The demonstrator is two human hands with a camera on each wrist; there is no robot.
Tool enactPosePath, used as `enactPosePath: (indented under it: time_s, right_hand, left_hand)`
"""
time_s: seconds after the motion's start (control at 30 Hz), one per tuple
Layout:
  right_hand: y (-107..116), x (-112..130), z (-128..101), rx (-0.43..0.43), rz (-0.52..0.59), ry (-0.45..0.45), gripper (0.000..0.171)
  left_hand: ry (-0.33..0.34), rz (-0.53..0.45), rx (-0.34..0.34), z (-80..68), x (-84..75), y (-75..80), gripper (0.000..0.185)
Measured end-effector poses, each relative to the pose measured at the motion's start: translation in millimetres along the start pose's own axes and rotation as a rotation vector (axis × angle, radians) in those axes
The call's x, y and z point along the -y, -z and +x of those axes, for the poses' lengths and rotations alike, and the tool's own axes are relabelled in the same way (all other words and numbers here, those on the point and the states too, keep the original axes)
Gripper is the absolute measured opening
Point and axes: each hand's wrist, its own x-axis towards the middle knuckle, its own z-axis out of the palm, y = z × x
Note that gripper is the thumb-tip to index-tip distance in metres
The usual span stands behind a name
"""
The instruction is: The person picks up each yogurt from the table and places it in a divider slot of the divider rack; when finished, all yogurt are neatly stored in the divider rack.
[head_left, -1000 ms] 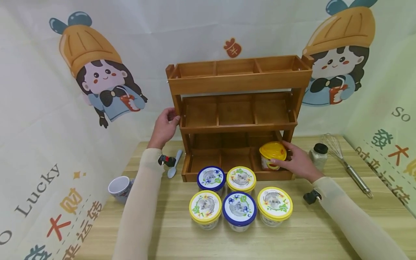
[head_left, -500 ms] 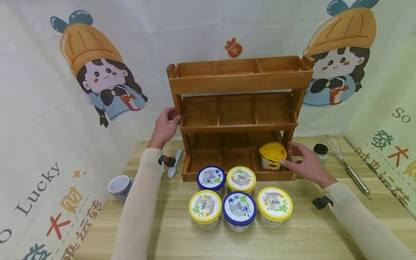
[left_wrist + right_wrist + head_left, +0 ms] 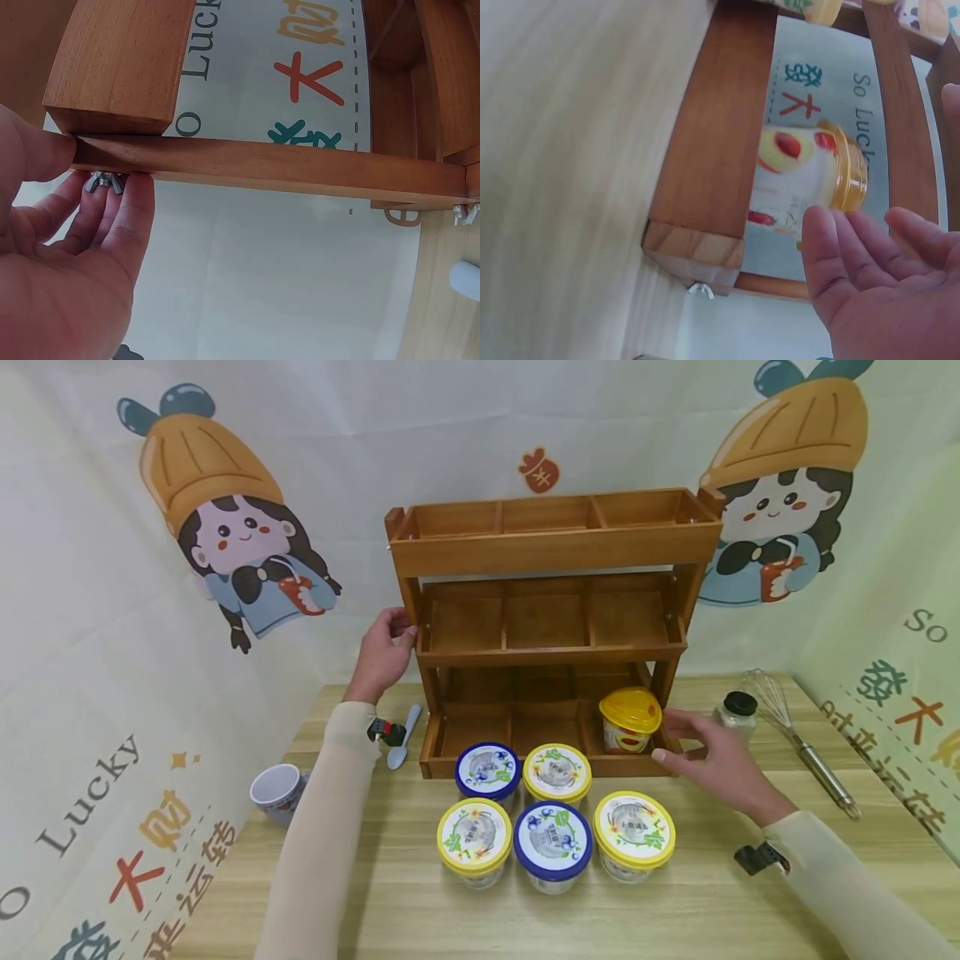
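- Five lidded cups [image 3: 552, 810] stand nearest, at 6 o'clock of the wooden rack [image 3: 551, 618].
- Right hand [image 3: 716, 760]: fingers relaxed and spread, holding nothing, at 3 o'clock of the yellow-lidded cup [image 3: 628, 720] in the rack's bottom right compartment.
- Left hand [image 3: 382, 652]: fingers curled round the rack's left post.

Rack [image 3: 551, 550]: warm brown wood, visible grain. Cup in bottom right bay [image 3: 628, 720]: yellow lid, white wall with red and yellow fruit print. Front cups: three yellow-rimmed lids [image 3: 633, 828], two blue-rimmed [image 3: 552, 841], all with white centres, green leaf or blue berry print. Table [image 3: 675, 910]: pale striped wood. Sleeves [image 3: 322, 843]: cream. Backdrop [image 3: 90, 610]: pale green, cartoon girl in orange hat, blue dress. Mug [image 3: 276, 792]: white inside. Spoon [image 3: 401, 739]: pale blue. Jar [image 3: 737, 718]: black cap.
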Motion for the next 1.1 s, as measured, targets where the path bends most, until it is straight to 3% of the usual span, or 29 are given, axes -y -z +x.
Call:
enactPosePath:
  time_s: [0.23, 0.67, 0.87, 1.1]
  right_hand:
    - [-9, 6, -14, 0.024, 0.019, 0.067, 0.060]
    - [-25, 17, -38, 0.187, 0.090, 0.143, 0.055]
    - [-28, 14, -50, 0.252, 0.061, 0.171, 0.066]
    - [-26, 11, -55, 0.312, 0.140, 0.199, 0.086]
  left_hand:
    - [-0.018, 0.017, 0.001, -0.7, 0.3, 0.2, 0.046]
    - [-0.011, 0.030, 0.002, -3.5, -1.5, 0.4, 0.047]
    - [-0.012, 0.033, 0.015, -4.9, -1.5, 0.6, 0.047]
    - [-0.015, 0.037, 0.008, -3.3, -0.9, -0.2, 0.047]
